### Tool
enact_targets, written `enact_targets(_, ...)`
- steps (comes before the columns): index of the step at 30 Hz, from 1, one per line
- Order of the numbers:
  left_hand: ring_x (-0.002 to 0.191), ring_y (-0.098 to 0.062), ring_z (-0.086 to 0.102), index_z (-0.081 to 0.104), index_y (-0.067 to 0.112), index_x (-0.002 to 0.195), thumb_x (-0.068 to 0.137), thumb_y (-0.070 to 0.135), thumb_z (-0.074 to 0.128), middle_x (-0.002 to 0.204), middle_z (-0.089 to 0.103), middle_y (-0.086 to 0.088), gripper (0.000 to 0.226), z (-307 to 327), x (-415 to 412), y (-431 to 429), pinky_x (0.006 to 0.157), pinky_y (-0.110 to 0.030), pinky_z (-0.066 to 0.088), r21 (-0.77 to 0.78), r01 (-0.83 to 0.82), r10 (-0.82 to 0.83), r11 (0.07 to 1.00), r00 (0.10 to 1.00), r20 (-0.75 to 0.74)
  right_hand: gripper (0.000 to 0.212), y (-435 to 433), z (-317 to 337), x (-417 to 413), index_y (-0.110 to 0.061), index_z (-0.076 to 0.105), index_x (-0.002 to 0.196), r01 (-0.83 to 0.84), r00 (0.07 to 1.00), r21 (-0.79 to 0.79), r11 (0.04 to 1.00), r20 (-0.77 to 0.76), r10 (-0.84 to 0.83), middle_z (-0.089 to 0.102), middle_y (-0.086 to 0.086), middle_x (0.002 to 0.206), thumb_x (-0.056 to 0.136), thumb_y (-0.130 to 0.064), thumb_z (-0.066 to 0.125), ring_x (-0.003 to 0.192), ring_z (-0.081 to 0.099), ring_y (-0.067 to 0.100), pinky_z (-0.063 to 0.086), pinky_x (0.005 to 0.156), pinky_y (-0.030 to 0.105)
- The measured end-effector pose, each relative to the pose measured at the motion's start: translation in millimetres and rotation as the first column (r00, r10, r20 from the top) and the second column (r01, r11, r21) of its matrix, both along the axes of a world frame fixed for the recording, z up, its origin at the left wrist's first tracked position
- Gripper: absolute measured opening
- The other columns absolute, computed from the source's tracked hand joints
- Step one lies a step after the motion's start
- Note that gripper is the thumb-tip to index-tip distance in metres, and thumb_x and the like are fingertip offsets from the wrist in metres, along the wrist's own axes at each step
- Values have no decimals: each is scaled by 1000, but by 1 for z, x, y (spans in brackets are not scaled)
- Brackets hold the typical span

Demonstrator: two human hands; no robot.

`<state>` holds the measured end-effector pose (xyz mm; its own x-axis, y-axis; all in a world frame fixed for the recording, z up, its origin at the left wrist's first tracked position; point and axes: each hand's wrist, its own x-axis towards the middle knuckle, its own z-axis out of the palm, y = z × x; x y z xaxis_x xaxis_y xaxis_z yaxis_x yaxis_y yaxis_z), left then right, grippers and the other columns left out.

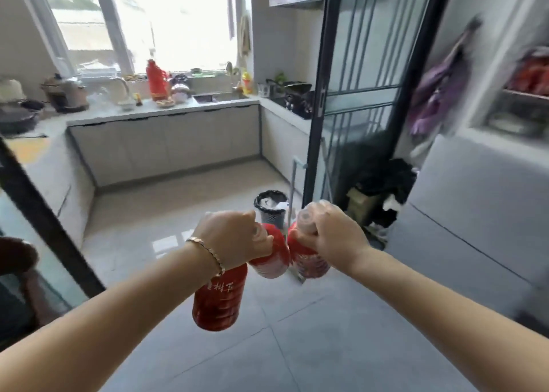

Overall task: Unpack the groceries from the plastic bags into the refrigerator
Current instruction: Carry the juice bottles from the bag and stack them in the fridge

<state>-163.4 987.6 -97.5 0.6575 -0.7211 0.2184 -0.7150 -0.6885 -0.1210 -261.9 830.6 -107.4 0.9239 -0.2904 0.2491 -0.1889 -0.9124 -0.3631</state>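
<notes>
Hands are out over the floor [297, 347]; left hand [234, 237] curls round the necks of two bottles, the lower red bottle [219, 301] hanging under the wrist, the middle red bottle [271, 256] tilted by the knuckles; right hand [337, 237] grips the neck of the third red bottle [309, 261] just beside it; grey refrigerator [475, 213] stands blurred at right, black bin [271, 210] beyond

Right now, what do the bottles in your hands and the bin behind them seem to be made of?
Bottles: likely thin clear plastic, glossy, with red wrap labels; ribbed lower bodies and a sheen show. Bin: dark perforated plastic or metal mesh, matte, with a black liner; blur leaves it open.
</notes>
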Motion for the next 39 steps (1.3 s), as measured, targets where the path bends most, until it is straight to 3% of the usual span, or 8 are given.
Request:
enact_targets(5, 52, -15, 38, 44, 19, 67, 77, 51, 48, 51, 31, 5, 34, 2, 8, -147, 56, -23, 34, -26, 220, -217, 975, 972, 89, 38, -128, 9, -20, -10, 54, 106, 229, 972, 52, 972, 46, -232, 53, 6, 108, 86, -42, 60, 105, 51, 23, 38, 84, 31)
enact_targets(10, 42, -9, 30, 34, 20, 60, 72, 54, 39, 49, 34, 7, 36, 8, 28, -299, 49, -24, 26, -51, 429, -426, 902, 902, 66, 39, -251, 16, -27, -13, 55, 105, 429, 901, 31, 903, 60, -430, 54, 2, 104, 84, -46, 61, 98, 53, 23, 34, 71, 28)
enact_targets(20, 48, -8, 34, 31, 24, 63, 76, 59, 42, 58, 40, 10, 39, 67, 49, -575, 50, -26, 26, 8, 713, -712, 701, 700, 56, 40, -475, 63, -24, -15, 52, 105, 701, 710, -23, 712, 116, -695, 54, -1, 106, 84, -49, 60, 95, 53, 19, 36, 70, 29)
enact_targets(26, 50, -8, 41, 41, 21, 63, 78, 57, 43, 61, 48, 8, 40, 102, 40, -715, 47, -24, 28, -42, 775, -771, 630, 631, 90, 38, -599, 96, -32, -18, 49, 96, 794, 606, -95, 601, 214, -767, 54, -2, 99, 86, -54, 55, 79, 48, 14, 29, 55, 26)
enact_targets(29, 57, -14, 45, 40, 20, 62, 81, 54, 45, 62, 44, 7, 40, 127, 28, -783, 54, -25, 34, -105, 785, -778, 611, 620, 106, 33, -664, 115, -39, -19, 47, 88, 839, 538, -112, 533, 325, -778, 50, -6, 90, 86, -51, 56, 77, 48, 14, 30, 53, 25)
enact_targets(31, 64, -18, 47, 40, 20, 63, 81, 54, 47, 62, 42, 7, 40, 149, 18, -834, 58, -25, 35, -167, 787, -779, 593, 614, 125, 30, -713, 135, -43, -17, 50, 86, 868, 483, -116, 483, 426, -765, 52, -5, 89, 86, -46, 57, 78, 51, 15, 34, 53, 26)
enact_targets(33, 63, -17, 46, 42, 20, 64, 81, 55, 47, 62, 43, 7, 40, 170, 12, -870, 52, -25, 33, -212, 790, -781, 575, 607, 144, 30, -750, 156, -44, -13, 51, 86, 895, 424, -86, 438, 473, -773, 56, -1, 91, 86, -42, 58, 85, 55, 21, 37, 59, 29)
enact_targets(39, 67, -19, 44, 39, 22, 62, 82, 59, 45, 64, 40, 7, 42, 245, 3, -986, 60, -28, 35, -345, 811, -787, 473, 565, 249, 33, -862, 225, -54, -10, 55, 97, 948, 268, -37, 316, 627, -732, 60, 7, 101, 88, -42, 57, 94, 57, 29, 32, 63, 30)
